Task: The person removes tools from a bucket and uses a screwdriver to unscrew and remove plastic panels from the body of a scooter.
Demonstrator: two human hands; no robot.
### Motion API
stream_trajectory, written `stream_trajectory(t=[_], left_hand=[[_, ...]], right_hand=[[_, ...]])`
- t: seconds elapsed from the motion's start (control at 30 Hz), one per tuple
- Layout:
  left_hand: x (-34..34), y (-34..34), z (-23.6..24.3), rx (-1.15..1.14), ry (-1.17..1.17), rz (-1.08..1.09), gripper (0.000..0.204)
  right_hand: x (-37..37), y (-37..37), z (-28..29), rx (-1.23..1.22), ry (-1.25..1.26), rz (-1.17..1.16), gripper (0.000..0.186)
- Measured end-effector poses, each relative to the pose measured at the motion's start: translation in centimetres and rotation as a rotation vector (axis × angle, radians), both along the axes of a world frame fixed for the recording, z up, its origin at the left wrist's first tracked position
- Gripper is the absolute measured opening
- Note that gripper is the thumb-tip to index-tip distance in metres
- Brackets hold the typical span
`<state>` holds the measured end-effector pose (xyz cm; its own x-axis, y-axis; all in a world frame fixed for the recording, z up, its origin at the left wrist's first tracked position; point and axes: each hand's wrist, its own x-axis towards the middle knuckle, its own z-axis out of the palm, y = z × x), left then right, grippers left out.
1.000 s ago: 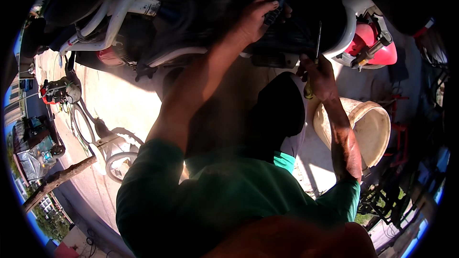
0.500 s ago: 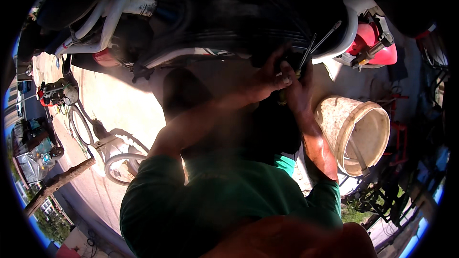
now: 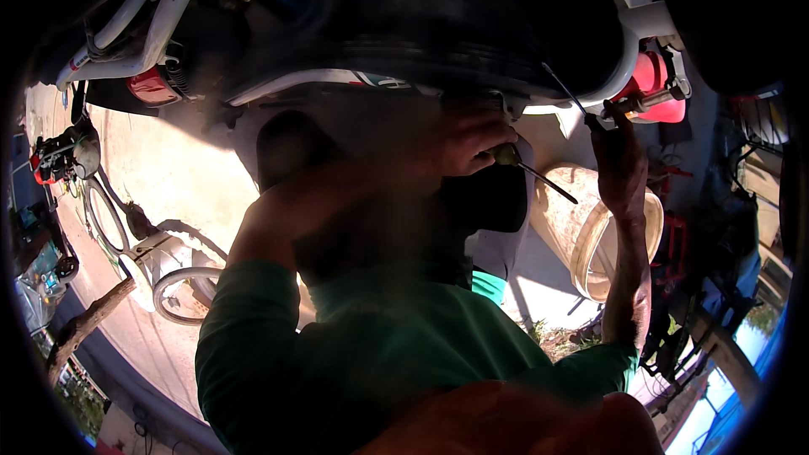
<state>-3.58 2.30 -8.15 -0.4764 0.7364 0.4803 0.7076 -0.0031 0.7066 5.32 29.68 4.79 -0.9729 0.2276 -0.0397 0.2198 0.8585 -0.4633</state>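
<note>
My left hand (image 3: 479,141) is closed around the yellowish handle of a screwdriver (image 3: 549,183), whose dark shaft points right and toward me. Off to the right, my raised right hand (image 3: 622,160) grips a second screwdriver (image 3: 565,91); its thin shaft slants up and left across the motorbike's side. The motorbike (image 3: 404,25), with a long black seat and white side trim, lies across the far part of the view. Both hands are on its near side, the left one below the trim. Shadow hides some of my fingers.
A dirty white bucket (image 3: 581,227) lies on its side at the right. A red rounded part (image 3: 650,76) sits beyond my right hand. On the left are a wheel rim (image 3: 181,295), a wooden log (image 3: 88,333) and a small red-and-black machine (image 3: 67,156).
My hands were close together with both screwdrivers between them. Now my right hand has moved away to the right with one, and the left keeps the other, its shaft turned toward the bucket.
</note>
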Motion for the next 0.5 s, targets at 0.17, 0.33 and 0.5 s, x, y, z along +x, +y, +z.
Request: stream_trajectory(t=[0.17,0.33,0.5], left_hand=[[-2.4,1.1,-0.7,0.135,0.066,-0.040,0.041],[-2.8,1.6,-1.3,0.105,0.012,-0.029,0.028],[-3.0,1.4,-1.2,0.088,0.094,-0.008,0.026]], right_hand=[[-1.9,0.4,3.5,0.372,-0.076,0.133,0.029],[-4.5,0.3,4.1,0.355,-0.122,0.262,0.028],[-7.4,1.0,4.3,0.255,-0.352,0.193,0.032]])
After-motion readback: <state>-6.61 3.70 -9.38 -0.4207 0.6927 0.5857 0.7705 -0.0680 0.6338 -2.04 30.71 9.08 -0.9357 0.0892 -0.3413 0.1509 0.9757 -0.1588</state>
